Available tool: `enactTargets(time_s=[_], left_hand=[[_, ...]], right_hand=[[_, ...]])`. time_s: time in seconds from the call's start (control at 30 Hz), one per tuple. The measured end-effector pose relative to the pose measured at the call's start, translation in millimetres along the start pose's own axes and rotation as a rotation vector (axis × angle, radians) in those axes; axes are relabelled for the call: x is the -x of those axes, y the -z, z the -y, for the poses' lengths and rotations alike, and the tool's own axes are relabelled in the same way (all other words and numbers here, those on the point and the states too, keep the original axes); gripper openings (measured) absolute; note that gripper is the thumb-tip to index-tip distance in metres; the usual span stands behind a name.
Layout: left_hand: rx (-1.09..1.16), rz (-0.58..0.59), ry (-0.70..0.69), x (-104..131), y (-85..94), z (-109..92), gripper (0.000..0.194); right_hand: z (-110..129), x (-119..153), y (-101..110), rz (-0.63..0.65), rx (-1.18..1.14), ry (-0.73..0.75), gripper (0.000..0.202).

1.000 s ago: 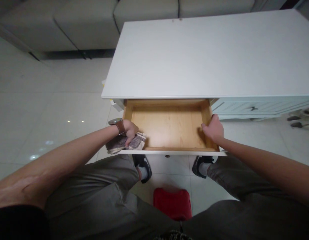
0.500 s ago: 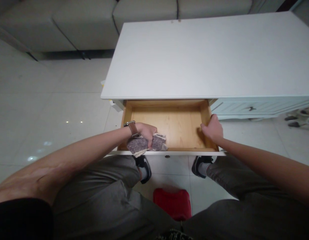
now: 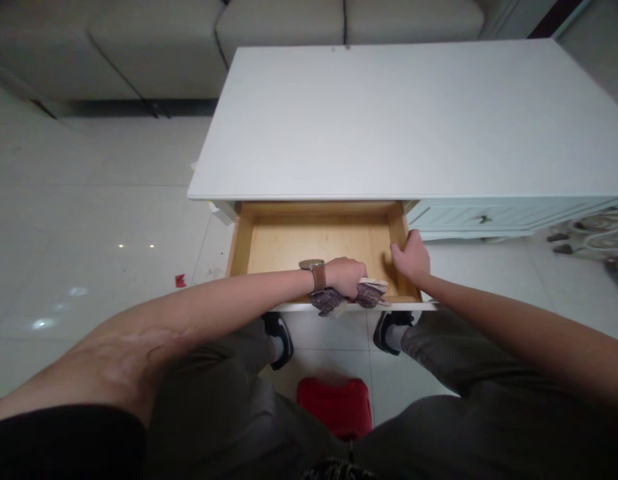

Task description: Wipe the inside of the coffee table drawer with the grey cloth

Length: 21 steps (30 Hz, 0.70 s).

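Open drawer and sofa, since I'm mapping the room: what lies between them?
The head view shows the white tabletop between sofa and drawer.

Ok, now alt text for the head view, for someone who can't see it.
The person's left hand holds a crumpled cloth at the front edge of an open wooden drawer; their right hand grasps its right side wall. The drawer extends from a white table, with a grey sofa beyond.

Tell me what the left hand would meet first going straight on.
Likely the right hand at the drawer's right wall; depth is unclear, so the cloth in the left hand might touch that wall first.
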<state>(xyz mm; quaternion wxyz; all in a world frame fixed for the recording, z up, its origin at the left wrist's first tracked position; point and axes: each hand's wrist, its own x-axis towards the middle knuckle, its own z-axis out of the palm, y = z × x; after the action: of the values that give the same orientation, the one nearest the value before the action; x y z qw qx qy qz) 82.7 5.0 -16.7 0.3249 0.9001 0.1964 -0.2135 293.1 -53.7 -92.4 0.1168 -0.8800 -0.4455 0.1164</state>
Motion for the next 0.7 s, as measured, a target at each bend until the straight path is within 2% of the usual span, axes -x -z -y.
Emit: enactTargets(time_s=[0.2, 0.33, 0.4, 0.5, 0.7], left_hand=[[0.057, -0.142, -0.117, -48.6, -9.0, -51.5, 0.022], [0.074, -0.143, -0.117, -70.9, -14.3, -66.8, 0.025], [0.075, -0.103, -0.141, -68.7, -13.6, -64.2, 0.022], [0.075, -0.040, -0.158, -50.6, -9.6, -49.9, 0.017], [0.051, 0.112, 0.011, 16.8, -3.7, 8.3, 0.014]], right_hand=[[0.2, -0.1, 0.3, -0.009, -0.020, 0.004, 0.039], [0.1, 0.3, 0.3, -0.003, -0.031, 0.016, 0.037], [0.0, 0.9, -0.3, -0.007, -0.027, 0.023, 0.038], [-0.3, 2.0, -1.2, -0.005, -0.016, 0.029, 0.039], [-1.3, 3.4, -2.2, 0.004, -0.008, 0.035, 0.040]])
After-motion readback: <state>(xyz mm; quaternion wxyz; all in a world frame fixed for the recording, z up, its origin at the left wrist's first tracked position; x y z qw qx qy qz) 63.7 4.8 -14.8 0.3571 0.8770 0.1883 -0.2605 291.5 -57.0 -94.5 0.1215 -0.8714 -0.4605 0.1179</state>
